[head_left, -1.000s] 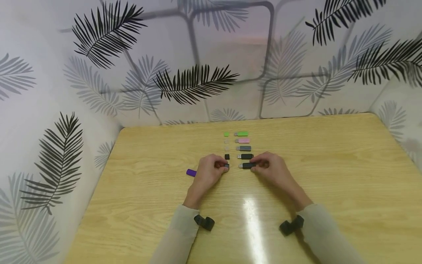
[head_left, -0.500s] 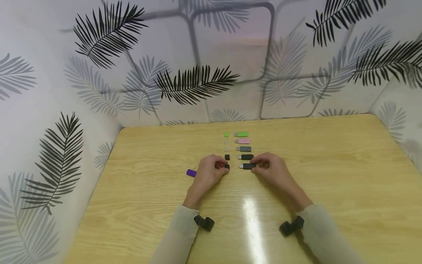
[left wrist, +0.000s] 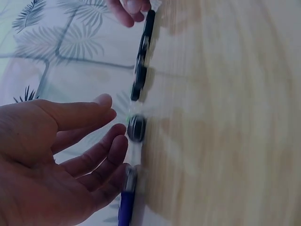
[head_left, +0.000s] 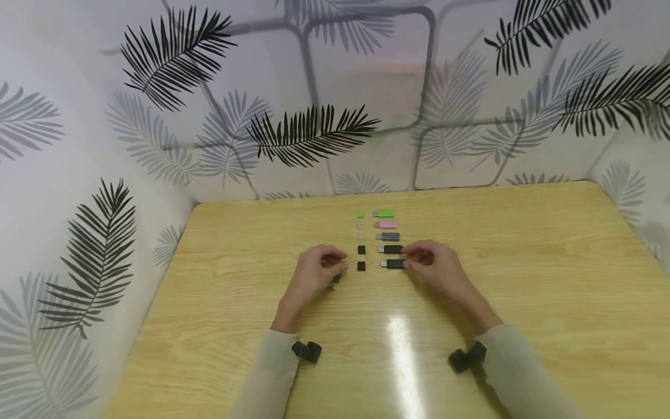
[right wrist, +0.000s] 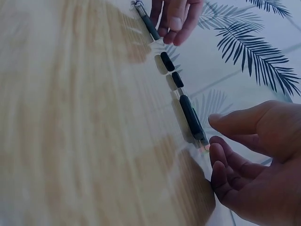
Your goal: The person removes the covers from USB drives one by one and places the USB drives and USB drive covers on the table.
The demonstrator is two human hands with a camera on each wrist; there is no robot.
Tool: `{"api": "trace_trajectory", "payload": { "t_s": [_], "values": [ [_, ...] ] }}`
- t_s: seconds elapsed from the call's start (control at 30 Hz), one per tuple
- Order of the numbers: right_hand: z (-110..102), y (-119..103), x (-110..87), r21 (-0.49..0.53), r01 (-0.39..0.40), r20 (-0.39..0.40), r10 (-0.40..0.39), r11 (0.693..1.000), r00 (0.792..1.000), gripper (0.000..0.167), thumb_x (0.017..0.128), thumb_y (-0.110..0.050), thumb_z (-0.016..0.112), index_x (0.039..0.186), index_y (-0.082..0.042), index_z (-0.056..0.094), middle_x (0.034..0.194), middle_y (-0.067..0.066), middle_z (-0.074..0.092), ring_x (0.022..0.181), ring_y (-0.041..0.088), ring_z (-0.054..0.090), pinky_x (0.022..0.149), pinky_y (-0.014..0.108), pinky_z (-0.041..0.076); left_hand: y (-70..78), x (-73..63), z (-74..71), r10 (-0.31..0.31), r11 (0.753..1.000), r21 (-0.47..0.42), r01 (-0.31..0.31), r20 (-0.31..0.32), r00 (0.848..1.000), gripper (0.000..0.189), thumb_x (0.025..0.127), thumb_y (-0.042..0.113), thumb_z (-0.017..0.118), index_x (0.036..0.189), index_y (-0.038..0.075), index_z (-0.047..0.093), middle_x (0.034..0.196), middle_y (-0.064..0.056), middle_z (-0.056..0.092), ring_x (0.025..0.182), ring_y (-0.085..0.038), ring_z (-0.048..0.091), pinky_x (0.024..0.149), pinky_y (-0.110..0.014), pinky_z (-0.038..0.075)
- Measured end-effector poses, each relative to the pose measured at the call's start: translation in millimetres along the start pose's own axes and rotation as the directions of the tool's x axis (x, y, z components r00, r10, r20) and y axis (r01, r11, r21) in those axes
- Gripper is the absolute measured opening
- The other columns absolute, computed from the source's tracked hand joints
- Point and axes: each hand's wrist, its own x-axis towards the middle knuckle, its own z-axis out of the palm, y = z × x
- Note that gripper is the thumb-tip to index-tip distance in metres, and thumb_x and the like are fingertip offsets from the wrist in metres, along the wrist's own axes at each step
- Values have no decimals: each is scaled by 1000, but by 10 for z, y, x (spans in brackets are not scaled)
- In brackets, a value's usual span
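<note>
My left hand [head_left: 313, 272] is just left of a small black cap [head_left: 361, 266], its fingers loosely bent and apart. In the left wrist view, nothing sits between those fingers; a purple USB stick [left wrist: 126, 202] with a metal plug lies beside them. A dark stick with a metal end [head_left: 335, 282] shows under the left hand in the head view. My right hand [head_left: 438, 266] is at the outer end of the nearest black USB stick [head_left: 394, 263]. The right wrist view shows its thumb and fingers parted beside a black stick [right wrist: 190, 117].
Farther back, USB sticks in black [head_left: 390, 249], grey [head_left: 388, 237], pink [head_left: 386, 224] and green [head_left: 385, 213] form a column. Left of them run a black cap [head_left: 362, 249], clear caps and a green cap [head_left: 360, 214]. The wooden table [head_left: 220, 326] meets a leaf-patterned wall behind.
My left hand has let go of the nearest black cap and moved left, over the purple stick, which it hides in the head view. The dark stick under it has come into sight.
</note>
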Motion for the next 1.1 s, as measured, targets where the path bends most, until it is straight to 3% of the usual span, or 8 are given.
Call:
{"api": "trace_trajectory", "payload": {
  "t_s": [0.2,0.4,0.53,0.67,0.77,0.87,1.0,1.1],
  "values": [
    [-22,-18,-15,15,12,-8,-12,1000,1000,22,95,-7,74,117,-1,72,111,13,71,96,25,64,88,41,57,-56,-49,-150,-34,998,56,34,10,999,19,93,9,77,110,2,76,106,-8,73,94,-24,66,84,-41,57],
    [-32,-36,-39,16,20,-10,-19,1000,1000,24,97,-10,73,119,-1,71,113,14,70,98,26,66,89,44,57,-34,-52,-164,-88,986,151,75,86,992,26,91,13,81,115,5,74,107,-7,69,97,-22,63,86,-41,55],
    [-27,-55,-55,22,19,-7,-19,1000,1000,25,97,-9,73,119,0,70,114,15,70,98,27,66,89,44,57,-5,-50,-103,-69,969,242,39,115,991,30,87,13,84,114,7,74,95,-3,66,83,-18,58,77,-37,53],
    [-14,-90,-70,31,24,6,-24,999,1000,25,96,-8,73,119,1,70,117,16,70,99,27,67,90,46,57,4,-47,-74,-32,959,284,-3,120,992,19,87,7,82,105,9,74,85,1,65,75,-15,58,72,-34,52],
    [-3,-111,-78,32,27,14,-27,999,1000,25,96,-8,73,119,1,69,117,16,70,99,27,67,90,46,57,-6,-47,-79,-19,962,274,-16,125,992,14,88,4,77,100,9,74,85,1,66,75,-14,59,70,-33,52],
    [11,-126,-83,30,33,14,-34,999,999,25,96,-8,74,119,0,70,117,15,70,99,27,67,89,45,58,-14,-47,-93,-19,971,239,-15,136,991,18,90,4,75,108,7,73,87,0,65,76,-15,57,70,-32,51],
    [19,-159,-92,36,54,9,-55,998,998,25,96,-8,73,119,0,70,117,15,71,99,26,67,87,44,58,-10,-36,-128,-14,994,112,-1,133,991,25,93,5,74,117,5,71,92,-2,64,82,-17,57,75,-33,52],
    [16,-202,-96,41,77,5,-78,996,997,25,96,-7,73,119,1,70,117,15,71,98,25,67,86,43,58,8,-18,-155,28,1000,-4,-27,135,990,22,94,4,73,116,4,72,97,-5,66,87,-19,60,80,-34,55]
  ]
}}
